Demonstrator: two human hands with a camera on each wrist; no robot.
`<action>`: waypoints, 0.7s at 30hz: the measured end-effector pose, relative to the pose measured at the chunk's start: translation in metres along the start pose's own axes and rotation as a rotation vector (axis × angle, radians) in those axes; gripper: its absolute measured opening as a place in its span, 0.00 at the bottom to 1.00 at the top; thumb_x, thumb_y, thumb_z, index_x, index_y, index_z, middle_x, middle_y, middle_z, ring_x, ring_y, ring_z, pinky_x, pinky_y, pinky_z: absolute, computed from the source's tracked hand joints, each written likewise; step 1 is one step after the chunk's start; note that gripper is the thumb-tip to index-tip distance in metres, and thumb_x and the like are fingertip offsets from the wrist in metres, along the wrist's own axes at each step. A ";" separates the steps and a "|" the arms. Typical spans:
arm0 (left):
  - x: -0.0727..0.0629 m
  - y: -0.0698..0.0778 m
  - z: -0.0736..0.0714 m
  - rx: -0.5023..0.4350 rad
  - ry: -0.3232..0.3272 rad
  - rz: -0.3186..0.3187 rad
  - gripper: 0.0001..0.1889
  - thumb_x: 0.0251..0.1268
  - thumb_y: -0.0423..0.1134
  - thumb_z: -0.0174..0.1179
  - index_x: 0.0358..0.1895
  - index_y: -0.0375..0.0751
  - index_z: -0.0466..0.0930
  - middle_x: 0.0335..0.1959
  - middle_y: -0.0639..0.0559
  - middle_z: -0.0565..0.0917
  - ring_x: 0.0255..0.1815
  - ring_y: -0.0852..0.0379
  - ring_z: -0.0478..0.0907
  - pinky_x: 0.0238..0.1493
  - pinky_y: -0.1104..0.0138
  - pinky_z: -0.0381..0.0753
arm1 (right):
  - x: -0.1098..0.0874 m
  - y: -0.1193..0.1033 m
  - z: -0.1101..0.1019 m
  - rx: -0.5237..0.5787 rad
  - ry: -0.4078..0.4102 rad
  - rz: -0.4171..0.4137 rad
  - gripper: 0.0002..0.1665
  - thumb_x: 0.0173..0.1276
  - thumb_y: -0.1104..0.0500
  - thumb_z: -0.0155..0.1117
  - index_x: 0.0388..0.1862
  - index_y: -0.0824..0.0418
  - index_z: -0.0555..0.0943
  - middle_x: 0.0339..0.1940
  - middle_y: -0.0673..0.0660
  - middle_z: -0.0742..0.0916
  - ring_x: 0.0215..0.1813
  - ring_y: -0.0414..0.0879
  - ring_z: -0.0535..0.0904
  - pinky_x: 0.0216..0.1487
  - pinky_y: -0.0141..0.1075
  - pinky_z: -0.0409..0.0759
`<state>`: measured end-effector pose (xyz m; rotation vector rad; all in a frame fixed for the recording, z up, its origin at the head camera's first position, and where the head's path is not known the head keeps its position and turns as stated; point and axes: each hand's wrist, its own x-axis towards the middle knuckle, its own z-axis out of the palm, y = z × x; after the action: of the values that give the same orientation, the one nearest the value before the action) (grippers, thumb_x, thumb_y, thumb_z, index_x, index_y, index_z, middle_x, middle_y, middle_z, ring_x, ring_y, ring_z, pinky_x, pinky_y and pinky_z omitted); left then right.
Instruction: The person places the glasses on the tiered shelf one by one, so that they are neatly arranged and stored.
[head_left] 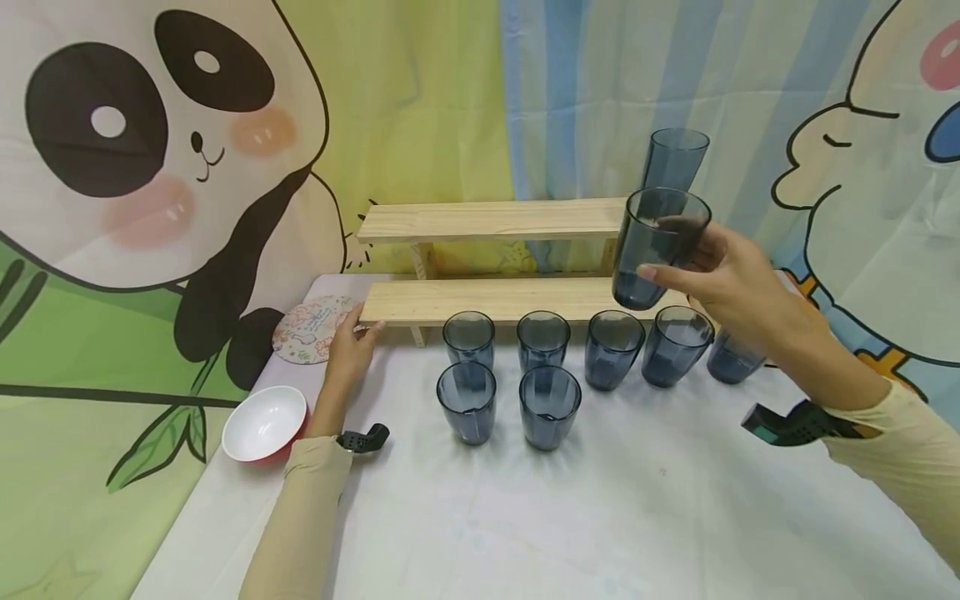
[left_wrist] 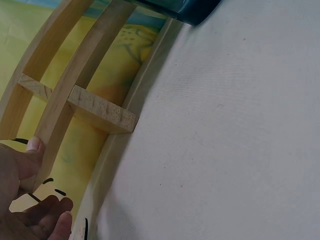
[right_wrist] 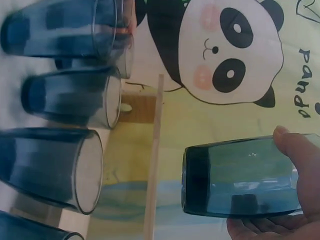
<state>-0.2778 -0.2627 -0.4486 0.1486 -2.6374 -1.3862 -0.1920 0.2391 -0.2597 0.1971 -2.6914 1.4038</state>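
Note:
My right hand [head_left: 738,275] grips a blue-grey tinted drinking glass [head_left: 637,279] by its side, thumb in front, in the air before the right part of a two-tier wooden shelf [head_left: 480,302]. In the right wrist view the held glass [right_wrist: 240,175] appears sideways. My left hand [head_left: 349,354] holds the left end of the lower tier; the left wrist view shows a fingertip against the board [left_wrist: 57,117]. Another matching glass [head_left: 672,158] stands at the right of the upper tier [head_left: 487,221], partly behind the held one. Several more glasses [head_left: 550,408] stand rim up in front of the shelf.
A white bowl with a red outside [head_left: 264,423] sits on the table's left side. Behind it, a round floral mat [head_left: 311,329] lies by the shelf's left end. Cartoon-printed curtains [head_left: 435,108] hang behind the white-covered table [head_left: 600,517].

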 end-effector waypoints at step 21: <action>-0.001 0.002 0.002 -0.005 0.010 0.007 0.35 0.84 0.46 0.55 0.86 0.43 0.53 0.84 0.37 0.60 0.77 0.33 0.69 0.76 0.46 0.74 | 0.138 -0.002 0.026 0.056 0.158 -0.047 0.27 0.67 0.36 0.74 0.46 0.53 0.75 0.42 0.47 0.78 0.47 0.44 0.74 0.48 0.40 0.73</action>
<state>-0.2773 -0.2597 -0.4479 0.1449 -2.6232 -1.3864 -0.3284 0.2069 -0.2527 0.1456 -2.5065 1.4191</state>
